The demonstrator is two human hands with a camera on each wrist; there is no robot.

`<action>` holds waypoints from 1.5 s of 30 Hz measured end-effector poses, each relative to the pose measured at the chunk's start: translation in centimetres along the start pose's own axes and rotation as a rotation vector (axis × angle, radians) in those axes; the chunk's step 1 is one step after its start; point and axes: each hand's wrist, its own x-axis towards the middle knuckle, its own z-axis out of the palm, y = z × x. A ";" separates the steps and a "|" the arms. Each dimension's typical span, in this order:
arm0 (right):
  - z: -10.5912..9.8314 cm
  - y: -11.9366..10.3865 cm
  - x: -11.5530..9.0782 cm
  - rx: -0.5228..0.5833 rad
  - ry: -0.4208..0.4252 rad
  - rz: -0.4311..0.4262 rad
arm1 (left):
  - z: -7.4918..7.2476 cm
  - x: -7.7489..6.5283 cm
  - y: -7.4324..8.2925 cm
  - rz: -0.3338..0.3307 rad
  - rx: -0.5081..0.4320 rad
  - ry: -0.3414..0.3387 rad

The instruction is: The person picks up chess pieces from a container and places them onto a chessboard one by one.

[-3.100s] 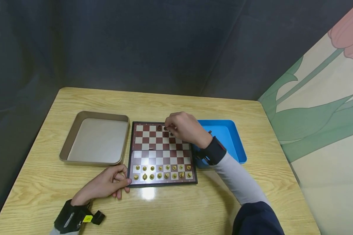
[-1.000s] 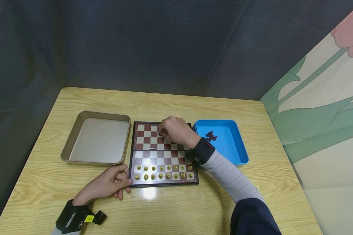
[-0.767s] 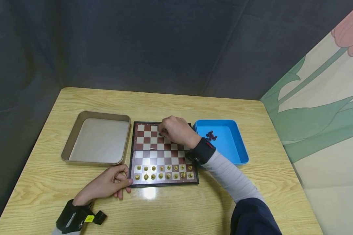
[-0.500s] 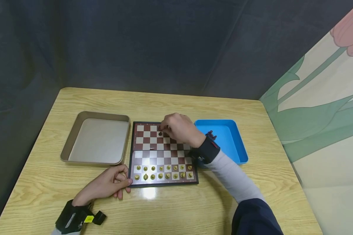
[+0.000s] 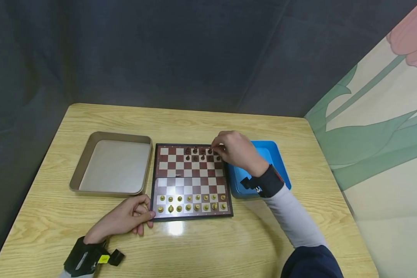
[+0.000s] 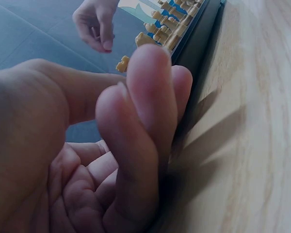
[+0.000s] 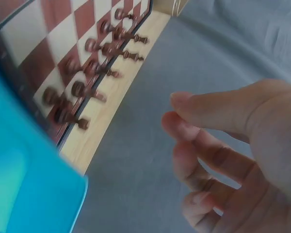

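Observation:
A magnetic-looking chessboard (image 5: pixel 178 185) lies on the table, with gold chess pieces (image 5: pixel 189 207) in two rows on its near side. Dark red-brown chess pieces (image 5: pixel 195 158) stand on the right part of its far two rows, also seen as pieces (image 7: pixel 106 48) in the right wrist view. My left hand (image 5: pixel 132 214) grips the board's near left corner, thumb on top and other fingers curled at the edge. Over the far right corner hovers my right hand (image 5: pixel 238 150); in the right wrist view its thumb and fingertips are close together with nothing between them.
To the right of the board is a blue tray (image 5: pixel 281 170), partly covered by the right wrist. A beige-brown metal tray (image 5: pixel 146 166) stands at left. Dark cloth (image 5: pixel 180 58) hangs behind the table (image 5: pixel 201 251).
My right hand has moved right and up from the board's far middle, uncovering the dark chess pieces there. The left hand keeps its grip on the corner.

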 end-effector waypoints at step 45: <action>-0.7 8.0 -6.8 -0.031 -0.165 0.317 | -0.3 0.1 -0.6 -0.008 -0.017 -0.014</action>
